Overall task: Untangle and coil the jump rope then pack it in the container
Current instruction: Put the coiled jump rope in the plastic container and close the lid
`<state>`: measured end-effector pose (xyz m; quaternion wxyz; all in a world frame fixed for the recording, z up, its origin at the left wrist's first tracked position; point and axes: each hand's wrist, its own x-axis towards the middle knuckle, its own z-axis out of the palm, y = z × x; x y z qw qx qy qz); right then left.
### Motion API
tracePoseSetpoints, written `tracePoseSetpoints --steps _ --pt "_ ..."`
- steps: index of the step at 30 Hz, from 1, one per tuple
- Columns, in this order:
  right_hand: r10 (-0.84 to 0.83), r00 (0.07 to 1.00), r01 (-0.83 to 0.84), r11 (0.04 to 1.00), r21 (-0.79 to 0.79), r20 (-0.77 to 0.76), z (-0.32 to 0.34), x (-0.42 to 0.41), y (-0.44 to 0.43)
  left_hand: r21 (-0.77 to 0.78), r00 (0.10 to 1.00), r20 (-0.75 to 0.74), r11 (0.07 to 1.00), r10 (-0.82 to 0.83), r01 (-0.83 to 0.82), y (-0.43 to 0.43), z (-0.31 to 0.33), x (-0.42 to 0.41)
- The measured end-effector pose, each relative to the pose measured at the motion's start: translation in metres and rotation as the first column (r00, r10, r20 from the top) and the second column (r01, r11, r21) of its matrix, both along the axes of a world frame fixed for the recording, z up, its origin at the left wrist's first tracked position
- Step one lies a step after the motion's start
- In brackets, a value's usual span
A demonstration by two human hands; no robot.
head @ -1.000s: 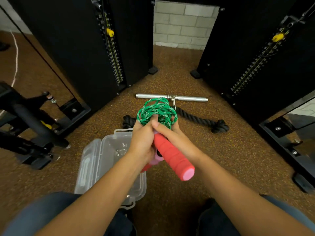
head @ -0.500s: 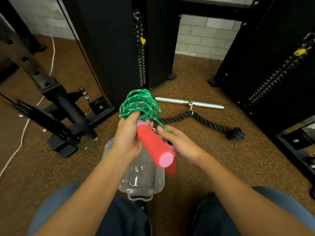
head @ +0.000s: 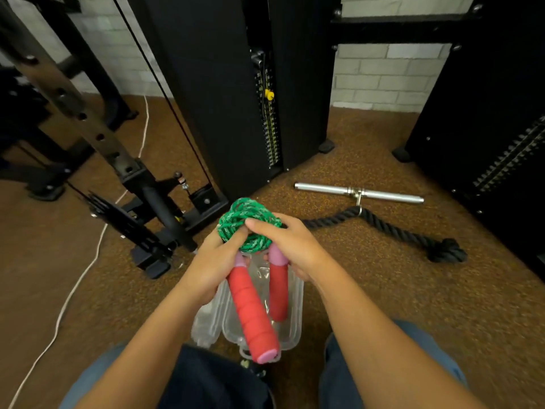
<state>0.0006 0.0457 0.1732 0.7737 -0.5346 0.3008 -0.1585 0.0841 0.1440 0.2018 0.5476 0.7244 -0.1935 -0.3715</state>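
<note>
The green jump rope (head: 239, 220) is wound into a tight coil, held above the clear plastic container (head: 295, 314) on the floor between my knees. Its two red foam handles hang down side by side: the long near one (head: 253, 314) and the farther one (head: 277, 287), both over the container's opening. My left hand (head: 211, 268) grips the coil and the top of the near handle from the left. From the right, my right hand (head: 290, 242) grips the coil, with its index finger laid across the top. The container's lid (head: 205, 323) stands open on its left side.
A chrome cable bar (head: 358, 192) with a black knotted rope (head: 392, 228) lies on the brown floor to the right. Black weight-stack towers stand behind and at right (head: 486, 113). A black machine frame (head: 138, 214) and a white cord (head: 79, 278) lie to the left.
Both handles have swung down to hang side by side over the container. My right hand moved from the handle end up onto the coil. The view turned further left.
</note>
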Motion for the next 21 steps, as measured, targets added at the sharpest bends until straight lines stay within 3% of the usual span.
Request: tracePoseSetpoints --steps 5,10,17,21 --pt "-0.134 0.988 0.112 0.964 0.242 0.076 -0.005 0.026 0.013 -0.125 0.994 -0.054 0.987 0.092 -0.098 0.008 0.009 0.007" --pt "-0.141 0.990 0.133 0.927 0.351 -0.003 -0.022 0.036 0.016 -0.180 0.976 -0.205 0.977 0.078 -0.116 0.023 0.005 0.018" --pt "-0.181 0.954 0.261 0.894 0.364 -0.237 -0.085 0.060 0.007 -0.067 0.860 -0.421 0.936 0.288 -0.346 0.026 -0.062 0.044" --pt "-0.205 0.932 0.317 0.859 0.402 -0.299 -0.143 0.059 0.008 0.017 0.822 -0.477 0.938 0.313 -0.347 0.018 -0.118 0.059"
